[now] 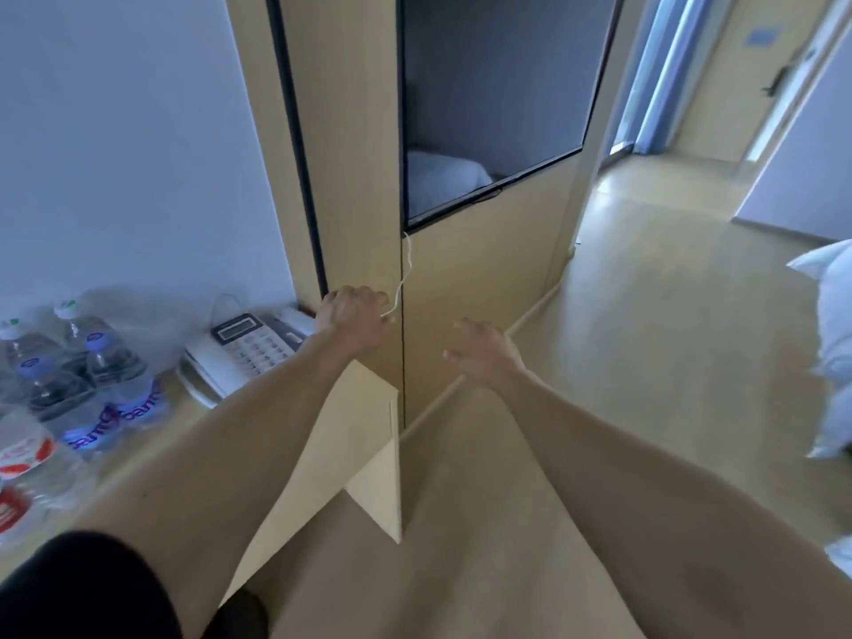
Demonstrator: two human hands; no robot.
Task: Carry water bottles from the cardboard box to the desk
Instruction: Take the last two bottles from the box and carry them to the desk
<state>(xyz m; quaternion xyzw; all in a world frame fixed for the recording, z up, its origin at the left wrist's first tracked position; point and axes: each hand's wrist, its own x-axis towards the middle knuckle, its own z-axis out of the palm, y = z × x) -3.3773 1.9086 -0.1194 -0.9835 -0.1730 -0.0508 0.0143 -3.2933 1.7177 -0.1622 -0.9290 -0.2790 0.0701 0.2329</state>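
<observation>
Head view, hands first: left hand [354, 315], fingers curled, held against the edge of the tan wooden panel [355, 177] at about 11 o'clock from frame centre, whether it grips the edge or only rests there cannot be told; right hand [484, 352], fingers spread and relaxed, holding nothing, just right of centre, apart from the left hand; both forearms bare, black sleeve [87, 588] at 7 o'clock. Thin white cord [405, 269] hanging down the panel seam, its lower end just beside the left hand. White desk telephone [244, 348] at 9 o'clock, lying on the desk [152, 435] just left of the left forearm. Water bottles [92, 362], clear plastic with blue labels and white caps, grouped on the desk at 9 o'clock; one bottle with a red-and-white label [27, 458] at 8 o'clock, nearest the frame edge. Wall-mounted dark screen [493, 85] at 12 o'clock. White bedding [830, 325] at 3 o'clock; pale floor [645, 339] between. Cardboard box out of view.
</observation>
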